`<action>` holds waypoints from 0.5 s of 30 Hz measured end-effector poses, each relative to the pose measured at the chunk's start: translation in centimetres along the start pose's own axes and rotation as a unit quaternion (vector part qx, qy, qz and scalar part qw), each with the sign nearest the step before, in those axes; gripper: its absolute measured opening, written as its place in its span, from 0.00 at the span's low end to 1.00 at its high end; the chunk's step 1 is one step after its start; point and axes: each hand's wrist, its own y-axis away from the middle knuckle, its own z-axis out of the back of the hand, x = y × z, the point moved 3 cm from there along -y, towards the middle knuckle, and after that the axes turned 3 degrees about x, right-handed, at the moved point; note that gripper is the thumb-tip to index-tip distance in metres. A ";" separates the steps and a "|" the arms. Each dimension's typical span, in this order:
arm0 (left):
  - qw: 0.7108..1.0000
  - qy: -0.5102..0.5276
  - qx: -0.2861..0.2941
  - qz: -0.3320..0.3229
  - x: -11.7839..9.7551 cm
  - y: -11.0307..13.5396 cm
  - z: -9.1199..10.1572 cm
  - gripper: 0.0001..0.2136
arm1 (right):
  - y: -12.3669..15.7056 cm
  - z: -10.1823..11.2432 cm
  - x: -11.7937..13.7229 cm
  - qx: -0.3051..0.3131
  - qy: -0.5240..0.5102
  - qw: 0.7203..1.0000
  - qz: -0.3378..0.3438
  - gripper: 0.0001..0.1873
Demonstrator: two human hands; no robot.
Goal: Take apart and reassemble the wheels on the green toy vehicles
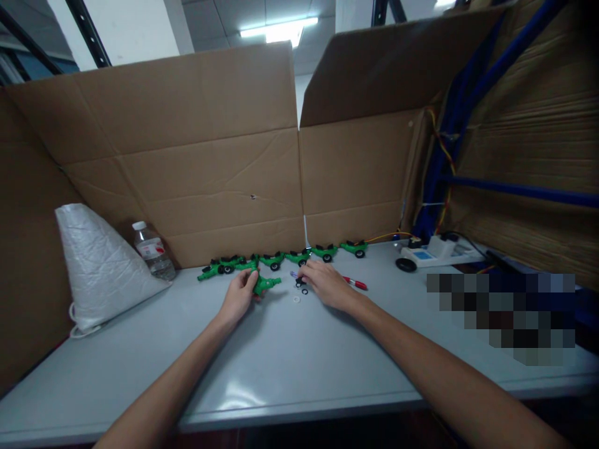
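My left hand grips a green plastic part with a narrow, nozzle-like end pointing right, held just above the table. My right hand is at the table to the right of it, fingers bent down and together over small black pieces. What its fingertips hold is too small to make out. A black ring and a white ring lie just in front of these fingers. Behind both hands, several green pieces with black round parts stand in a row.
Cardboard panels wall the table at the back. At left are a silvery bag and a water bottle. A red marker lies beside the right hand. A power strip with cables sits at the back right.
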 end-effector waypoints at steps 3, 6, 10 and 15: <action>1.000 -0.019 -0.014 0.002 0.0 0.0 0.1 0.27 | 0.1 -0.4 0.8 0.015 -0.020 1.000 0.018 0.09; 0.999 -0.028 -0.020 0.000 -0.4 0.1 0.1 0.27 | 0.1 -0.9 1.7 0.025 -0.030 0.999 0.034 0.08; 1.000 -0.024 -0.008 -0.003 -0.8 0.4 -0.2 0.26 | 0.2 -1.3 2.3 0.024 -0.024 0.999 0.037 0.08; 1.000 -0.014 -0.002 -0.009 -0.9 0.4 -0.2 0.27 | 0.3 -1.2 2.2 0.011 -0.024 0.999 0.039 0.07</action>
